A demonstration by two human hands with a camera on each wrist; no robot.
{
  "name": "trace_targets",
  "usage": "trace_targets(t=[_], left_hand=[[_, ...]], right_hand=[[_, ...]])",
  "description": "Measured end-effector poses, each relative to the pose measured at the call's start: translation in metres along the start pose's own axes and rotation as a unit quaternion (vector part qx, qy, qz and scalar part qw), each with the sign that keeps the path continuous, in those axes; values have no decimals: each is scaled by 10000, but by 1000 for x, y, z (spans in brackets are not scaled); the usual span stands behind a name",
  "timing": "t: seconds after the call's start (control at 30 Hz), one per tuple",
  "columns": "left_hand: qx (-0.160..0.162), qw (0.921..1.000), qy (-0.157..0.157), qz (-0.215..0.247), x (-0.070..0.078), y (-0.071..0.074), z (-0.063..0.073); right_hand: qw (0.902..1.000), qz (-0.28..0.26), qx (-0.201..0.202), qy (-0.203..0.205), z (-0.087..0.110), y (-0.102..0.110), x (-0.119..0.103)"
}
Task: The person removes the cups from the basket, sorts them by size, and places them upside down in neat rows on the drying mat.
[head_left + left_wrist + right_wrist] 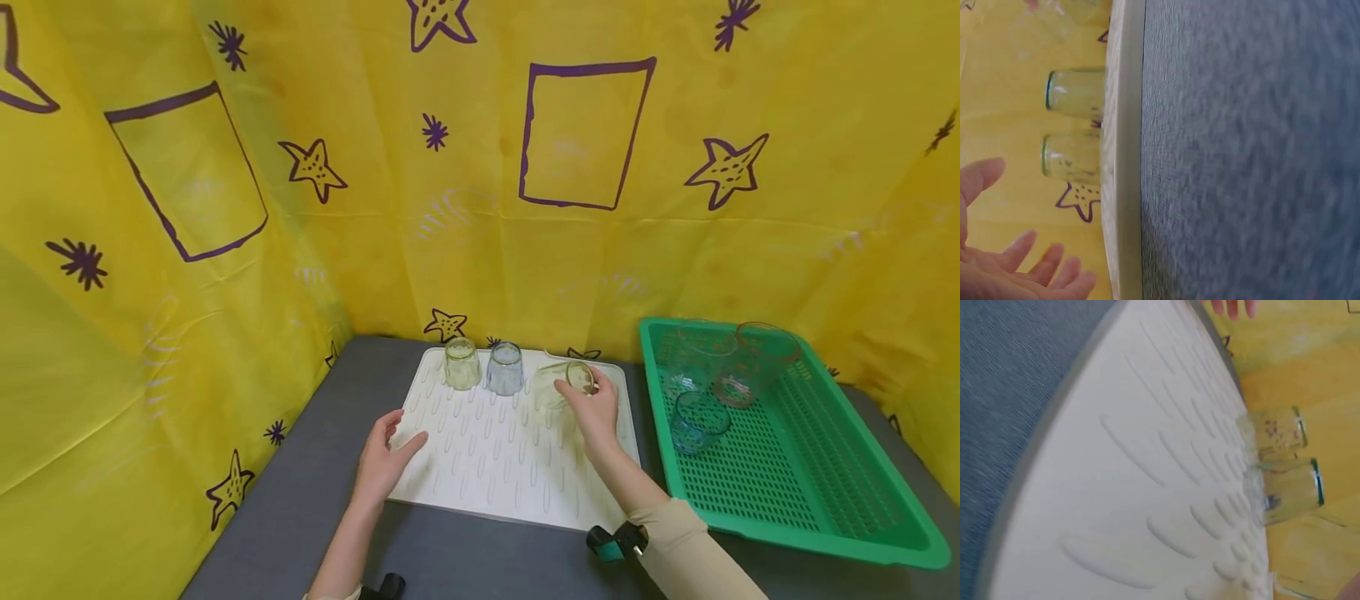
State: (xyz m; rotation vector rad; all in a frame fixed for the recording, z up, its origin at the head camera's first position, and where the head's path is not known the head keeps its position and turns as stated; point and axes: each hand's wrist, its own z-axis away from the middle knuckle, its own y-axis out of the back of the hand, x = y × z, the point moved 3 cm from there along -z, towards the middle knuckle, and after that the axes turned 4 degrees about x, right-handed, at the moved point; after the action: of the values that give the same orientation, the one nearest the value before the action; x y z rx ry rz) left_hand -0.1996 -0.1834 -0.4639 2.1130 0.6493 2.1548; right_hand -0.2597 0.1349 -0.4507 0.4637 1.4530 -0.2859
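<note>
My right hand (pixel 596 412) grips a pale yellow-green drinking glass (pixel 553 385) by its right end, the glass tilted on its side over the back right of a white ridged drying mat (pixel 487 467). To its left, a yellow-green glass (pixel 462 364) and a bluish glass (pixel 506 369) stand side by side at the mat's back edge. These two glasses also show in the left wrist view, the bluish glass (pixel 1075 92) above the yellow-green one (pixel 1072 156). My left hand (pixel 382 462) hovers by the mat's left edge, fingers spread and holding nothing.
Right of the mat stands a green plastic basket (pixel 825 467). In its left part are a clear glass (pixel 697 358), a pinkish glass (pixel 761 362) and a blue glass (pixel 699 422). A yellow curtain (pixel 480 267) with purple drawings hangs behind the dark grey table (pixel 285 517).
</note>
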Motion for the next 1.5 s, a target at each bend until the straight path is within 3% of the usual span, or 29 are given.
trace_targets(t=[0.23, 0.73, 1.03, 1.5], left_hand=[[-56, 9981, 238, -559, -9, 8, 0], [-218, 9963, 360, -755, -18, 6, 2], [-187, 9959, 374, -807, -19, 6, 3], [-177, 9958, 350, -826, -18, 6, 2]], right_hand=[[9978, 525, 221, 324, -19, -12, 2], [9800, 1763, -49, 919, -43, -33, 1], [9751, 1965, -205, 1005, -46, -40, 1], [9765, 1882, -363, 985, -45, -40, 3]])
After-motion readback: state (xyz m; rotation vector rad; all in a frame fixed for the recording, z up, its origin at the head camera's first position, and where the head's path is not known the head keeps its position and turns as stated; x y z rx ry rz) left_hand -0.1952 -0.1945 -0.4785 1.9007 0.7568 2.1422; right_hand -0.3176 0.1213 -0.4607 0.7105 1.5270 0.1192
